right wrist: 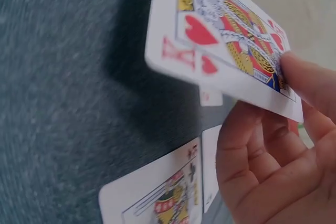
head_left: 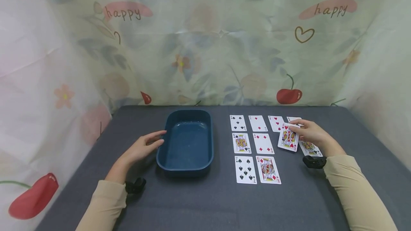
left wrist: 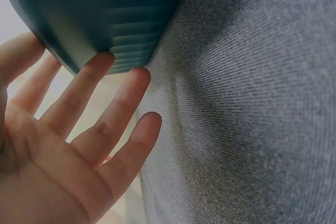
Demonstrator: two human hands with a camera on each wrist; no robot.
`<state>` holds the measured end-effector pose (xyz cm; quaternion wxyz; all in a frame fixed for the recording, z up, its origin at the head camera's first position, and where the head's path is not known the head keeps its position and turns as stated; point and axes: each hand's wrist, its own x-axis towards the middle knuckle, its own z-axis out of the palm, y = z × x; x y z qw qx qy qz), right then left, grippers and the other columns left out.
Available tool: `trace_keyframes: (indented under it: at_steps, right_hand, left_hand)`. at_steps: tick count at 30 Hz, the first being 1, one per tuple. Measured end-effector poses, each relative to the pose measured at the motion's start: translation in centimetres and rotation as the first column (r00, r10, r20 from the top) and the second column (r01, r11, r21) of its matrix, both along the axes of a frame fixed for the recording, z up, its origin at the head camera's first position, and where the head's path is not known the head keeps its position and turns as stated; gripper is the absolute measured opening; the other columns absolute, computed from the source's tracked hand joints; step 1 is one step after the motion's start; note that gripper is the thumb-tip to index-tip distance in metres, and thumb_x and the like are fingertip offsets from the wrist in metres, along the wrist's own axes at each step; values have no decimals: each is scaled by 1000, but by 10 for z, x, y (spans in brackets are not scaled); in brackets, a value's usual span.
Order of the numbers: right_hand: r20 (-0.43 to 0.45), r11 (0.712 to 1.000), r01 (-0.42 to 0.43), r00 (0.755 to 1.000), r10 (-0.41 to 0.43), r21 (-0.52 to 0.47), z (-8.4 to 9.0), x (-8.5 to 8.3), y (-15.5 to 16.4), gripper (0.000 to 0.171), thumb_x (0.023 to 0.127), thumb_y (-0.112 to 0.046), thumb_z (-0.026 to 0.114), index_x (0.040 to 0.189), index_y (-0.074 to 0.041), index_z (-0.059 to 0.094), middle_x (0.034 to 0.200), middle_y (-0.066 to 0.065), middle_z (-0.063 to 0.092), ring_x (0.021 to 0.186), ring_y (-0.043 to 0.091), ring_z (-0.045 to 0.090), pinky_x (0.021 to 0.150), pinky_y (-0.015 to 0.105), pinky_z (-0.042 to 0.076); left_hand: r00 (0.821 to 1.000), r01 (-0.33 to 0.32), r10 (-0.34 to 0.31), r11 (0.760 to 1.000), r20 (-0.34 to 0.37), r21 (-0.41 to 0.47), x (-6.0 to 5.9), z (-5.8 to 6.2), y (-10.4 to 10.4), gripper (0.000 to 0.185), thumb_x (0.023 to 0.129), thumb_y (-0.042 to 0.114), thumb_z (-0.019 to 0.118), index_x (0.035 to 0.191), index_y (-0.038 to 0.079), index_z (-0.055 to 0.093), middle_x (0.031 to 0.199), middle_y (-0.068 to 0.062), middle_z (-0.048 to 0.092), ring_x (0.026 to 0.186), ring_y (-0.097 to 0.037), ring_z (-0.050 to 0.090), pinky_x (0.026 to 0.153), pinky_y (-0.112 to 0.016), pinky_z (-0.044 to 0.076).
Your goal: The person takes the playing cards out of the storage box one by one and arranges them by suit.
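My right hand (head_left: 303, 128) pinches a king of hearts (head_left: 288, 138) and holds it tilted above the grey table (head_left: 199, 202). The right wrist view shows that card (right wrist: 226, 40) lifted off the cloth, thumb on top, fingers (right wrist: 252, 156) beneath. Under the hand lies another face card (head_left: 310, 149). Left of it, playing cards lie face up in rows: five of spades (head_left: 238, 123), king of spades (head_left: 241, 143), seven of spades (head_left: 245, 169), king of diamonds (head_left: 268, 170). My left hand (head_left: 146, 144) rests with straight fingers (left wrist: 89, 93) against the left side of a dark blue tray (head_left: 187, 141).
A floral curtain (head_left: 205, 38) closes the back and both sides of the table. The blue tray (left wrist: 100, 14) holds nothing. Bare cloth stretches along the front edge and left of the tray. Black wrist-camera mounts (head_left: 314, 161) sit at both wrists.
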<state>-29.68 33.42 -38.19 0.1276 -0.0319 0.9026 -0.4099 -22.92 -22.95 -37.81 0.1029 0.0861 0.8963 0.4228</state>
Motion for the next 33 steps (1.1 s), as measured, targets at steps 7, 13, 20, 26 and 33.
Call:
trace_keyframes:
  at_steps: [7,13,20,26,33]
  right_hand:
    - [-24,994,-70,997,72,84,-5,-2,-5,51,94,-31,55,131,4,47,99,13,57,77,9,50,64,24,44]
    - [-105,983,-79,990,98,168,-8,-6,-13,43,90,-27,61,121,2,58,103,18,55,87,19,44,67,27,35]
    - [-108,978,-50,991,74,204,-8,-8,-19,42,87,-25,65,116,4,58,95,17,57,83,20,46,66,26,36]
    - [-120,974,-10,992,37,225,-8,-5,-23,44,84,-23,67,113,8,56,100,27,57,82,23,51,62,25,40]
    - [-147,957,45,989,-2,288,-9,-3,-25,43,82,-25,68,108,7,56,103,30,57,84,30,55,62,26,40]
  left_hand:
    - [1000,-9,9,1000,0,-20,1,0,0,52,97,39,47,144,20,37,146,-18,39,123,-37,51,101,-53,41]
    - [1000,-6,5,1000,-1,-23,0,-1,0,52,97,38,47,144,19,36,146,-18,39,123,-38,50,101,-53,41]
    - [1000,-1,1,1000,-4,-22,0,-1,0,51,97,37,46,144,20,36,146,-18,39,124,-38,50,101,-53,41]
    - [1000,0,0,1000,-3,-19,0,0,1,51,97,36,46,144,18,36,146,-19,40,124,-38,50,101,-53,41]
    - [1000,-10,10,1000,-1,-29,0,1,1,50,97,36,47,143,18,37,145,-19,41,122,-38,51,101,-53,41]
